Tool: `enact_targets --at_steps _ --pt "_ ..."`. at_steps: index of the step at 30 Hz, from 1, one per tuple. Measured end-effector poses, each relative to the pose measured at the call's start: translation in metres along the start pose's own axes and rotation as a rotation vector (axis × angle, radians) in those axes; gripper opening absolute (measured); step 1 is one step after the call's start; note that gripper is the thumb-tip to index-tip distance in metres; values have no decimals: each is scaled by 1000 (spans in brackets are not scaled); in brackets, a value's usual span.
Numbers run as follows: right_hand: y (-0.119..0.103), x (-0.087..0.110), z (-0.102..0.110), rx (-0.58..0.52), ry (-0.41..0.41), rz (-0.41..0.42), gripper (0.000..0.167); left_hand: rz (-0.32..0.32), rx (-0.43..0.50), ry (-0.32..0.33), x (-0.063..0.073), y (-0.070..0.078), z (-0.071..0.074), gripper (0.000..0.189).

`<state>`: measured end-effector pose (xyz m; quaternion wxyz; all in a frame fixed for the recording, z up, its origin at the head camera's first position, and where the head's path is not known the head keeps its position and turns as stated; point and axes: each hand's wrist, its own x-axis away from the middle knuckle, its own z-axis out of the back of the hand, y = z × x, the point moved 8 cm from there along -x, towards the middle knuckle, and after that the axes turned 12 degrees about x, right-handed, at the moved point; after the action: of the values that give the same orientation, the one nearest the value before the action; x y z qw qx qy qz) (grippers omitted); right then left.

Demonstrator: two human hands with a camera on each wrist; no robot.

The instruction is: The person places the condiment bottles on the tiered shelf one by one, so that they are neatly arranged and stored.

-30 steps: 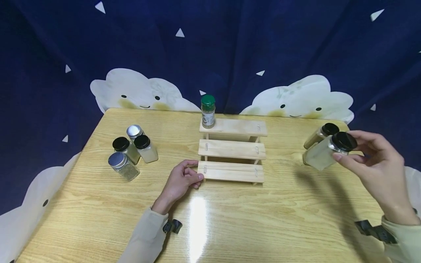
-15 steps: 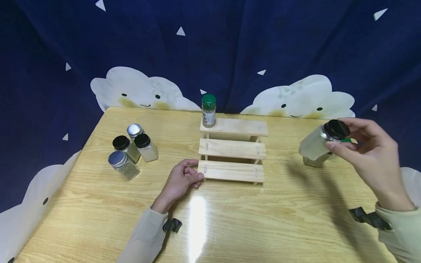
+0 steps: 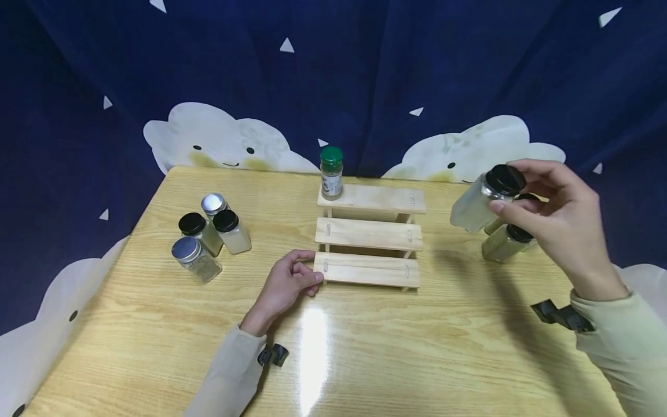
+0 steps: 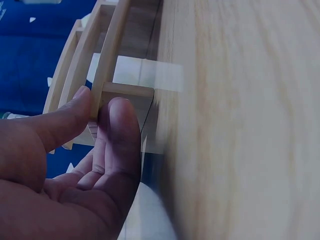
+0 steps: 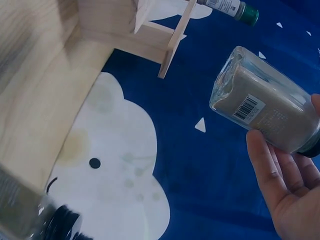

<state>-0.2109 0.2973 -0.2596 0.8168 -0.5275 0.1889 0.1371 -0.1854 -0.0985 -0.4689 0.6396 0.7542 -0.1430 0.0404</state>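
My right hand (image 3: 563,214) grips a glass spice jar (image 3: 471,204) with a black lid by its top, tilted and raised above the table. In the right wrist view this jar (image 5: 267,102) shows pale powder and a barcode label. My left hand (image 3: 283,284) pinches the left end of the lowest step of a three-tier wooden rack (image 3: 367,269); the left wrist view has thumb and forefinger (image 4: 122,120) on either side of the board. On the rack's top step, at the left, stands a green-capped spice bottle (image 3: 331,174).
Several jars with silver or black lids (image 3: 226,220) stand grouped on the left of the table (image 3: 156,341). Two black-lidded jars, one of them the nearer jar (image 3: 502,243), stand at the right, partly behind my right hand. A dark blue curtain (image 3: 365,75) hangs behind the table.
My right hand has lifted the black-lidded jar and carried it left toward the rack, uncovering the jars behind it. My left hand keeps its place on the rack.
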Motion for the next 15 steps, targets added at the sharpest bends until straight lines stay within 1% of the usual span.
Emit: enact_targets --at_steps 1,3,10,15 --pt "-1 -2 -3 -46 -4 4 59 2 4 -1 0 0 0 50" --pt "-2 -6 -8 -87 -13 12 59 5 10 -1 0 -1 0 50" --pt "-9 -15 -26 -70 -43 39 59 -4 13 -6 -1 0 -1 50" --pt "-13 -23 -40 -104 -74 39 59 -2 17 -2 0 0 0 50"
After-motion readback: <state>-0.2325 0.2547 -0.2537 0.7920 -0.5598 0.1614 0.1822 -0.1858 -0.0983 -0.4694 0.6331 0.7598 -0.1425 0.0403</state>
